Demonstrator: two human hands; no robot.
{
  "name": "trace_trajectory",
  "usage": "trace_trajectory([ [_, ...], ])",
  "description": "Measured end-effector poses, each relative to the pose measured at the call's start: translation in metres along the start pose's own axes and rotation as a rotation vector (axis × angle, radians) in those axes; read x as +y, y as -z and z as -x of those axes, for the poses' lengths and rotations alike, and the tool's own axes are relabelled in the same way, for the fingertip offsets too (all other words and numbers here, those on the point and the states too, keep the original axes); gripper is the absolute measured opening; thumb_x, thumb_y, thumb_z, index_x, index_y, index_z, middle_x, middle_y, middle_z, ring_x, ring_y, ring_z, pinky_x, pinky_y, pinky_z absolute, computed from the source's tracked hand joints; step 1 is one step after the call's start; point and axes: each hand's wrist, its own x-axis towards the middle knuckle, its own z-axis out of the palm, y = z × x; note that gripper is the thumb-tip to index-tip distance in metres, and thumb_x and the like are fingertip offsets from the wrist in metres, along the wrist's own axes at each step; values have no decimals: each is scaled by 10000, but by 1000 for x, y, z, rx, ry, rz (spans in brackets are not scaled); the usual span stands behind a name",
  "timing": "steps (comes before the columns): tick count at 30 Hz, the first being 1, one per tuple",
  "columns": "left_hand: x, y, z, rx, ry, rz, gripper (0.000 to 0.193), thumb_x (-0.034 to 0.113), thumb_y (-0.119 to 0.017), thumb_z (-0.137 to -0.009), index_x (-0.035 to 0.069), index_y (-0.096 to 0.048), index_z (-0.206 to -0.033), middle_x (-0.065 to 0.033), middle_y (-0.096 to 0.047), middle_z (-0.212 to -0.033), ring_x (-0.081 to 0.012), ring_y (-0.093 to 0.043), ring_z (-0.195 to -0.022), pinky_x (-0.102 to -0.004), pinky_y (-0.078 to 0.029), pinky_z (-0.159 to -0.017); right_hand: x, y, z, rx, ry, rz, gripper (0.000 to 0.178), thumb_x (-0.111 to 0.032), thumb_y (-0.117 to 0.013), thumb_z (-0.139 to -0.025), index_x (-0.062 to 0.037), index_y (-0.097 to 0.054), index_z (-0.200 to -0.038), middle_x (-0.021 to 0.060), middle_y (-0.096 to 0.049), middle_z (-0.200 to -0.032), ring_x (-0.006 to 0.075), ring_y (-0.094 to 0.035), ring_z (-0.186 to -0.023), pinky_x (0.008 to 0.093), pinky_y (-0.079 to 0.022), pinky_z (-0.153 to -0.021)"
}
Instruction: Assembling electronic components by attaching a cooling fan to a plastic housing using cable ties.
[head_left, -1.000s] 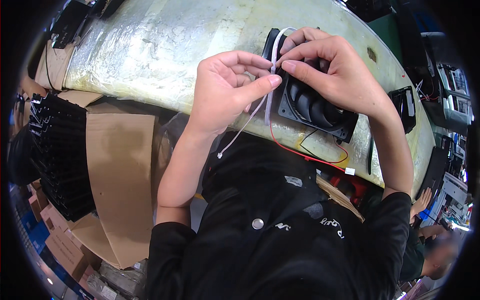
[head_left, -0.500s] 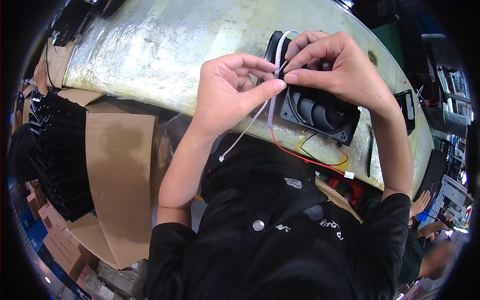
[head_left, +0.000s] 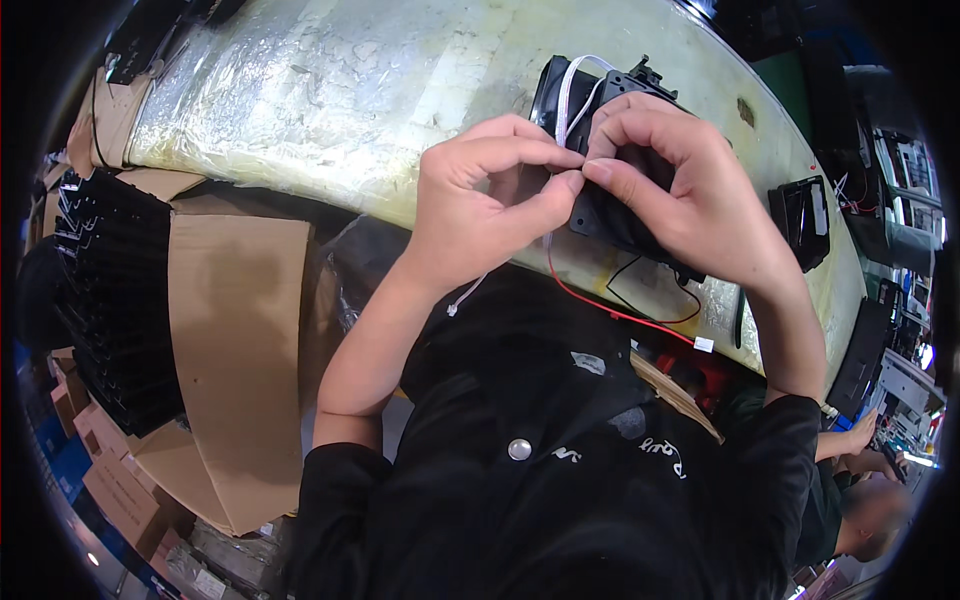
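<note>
A looped white cable (head_left: 563, 100) rises over a black fan assembly (head_left: 590, 222) on the wrapped work surface. At the cable, my left hand (head_left: 490, 190) pinches with thumb and index finger. My right hand (head_left: 670, 175) pinches right beside it, fingertips nearly touching the left ones, over the fan. The exact bit between the fingertips is hidden. Below my left hand hangs a thin cable end with a small white plug (head_left: 452, 309). From the fan, a red wire (head_left: 600, 306) and a black one run along the near edge to a white connector (head_left: 704, 345).
The plastic-wrapped table (head_left: 330, 100) curves across the top. An open cardboard box (head_left: 240, 370) with a stack of black metal parts (head_left: 115, 300) stands at left. A black part (head_left: 800, 222) lies at the right. Another person (head_left: 850, 500) sits at far right.
Both hands have drawn closer together and slightly toward me, fingertips now meeting. More of the fan assembly's far end shows, and the dangling plug end has shifted a little.
</note>
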Motion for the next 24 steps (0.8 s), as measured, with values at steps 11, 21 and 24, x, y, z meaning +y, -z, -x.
trace_trajectory([
  [11, -24, 7, -3, 1, -263, -211, 231, -17, -742, -684, 58, -762, -902, -32, -578, -862, -68, -554, -669, -193, -434, -560, 12, -3, 11, -133, 274, -62, 82, 1, -637, -827, 15, -557, -837, 91, -560, -933, 197, -544, -865, 292, -436, -792],
  [21, -28, 4, -1, 4, -243, -129, 245, -61, -715, -729, 51, -762, -942, -17, -547, -890, -44, -550, -734, -177, -442, -591, 17, -19, 13, 280, 407, 316, 204, -11, -751, -742, -10, -703, -940, 87, -649, -896, 216, -611, -772, 281, -469, -690],
  [24, -27, 4, -3, 2, -250, -120, 244, -65, -712, -732, 46, -760, -944, -19, -545, -886, -44, -550, -728, -177, -440, -590, 18, -27, 10, 320, 473, 292, 153, 17, -733, -749, -12, -706, -897, 81, -653, -853, 226, -614, -749, 284, -469, -647],
])
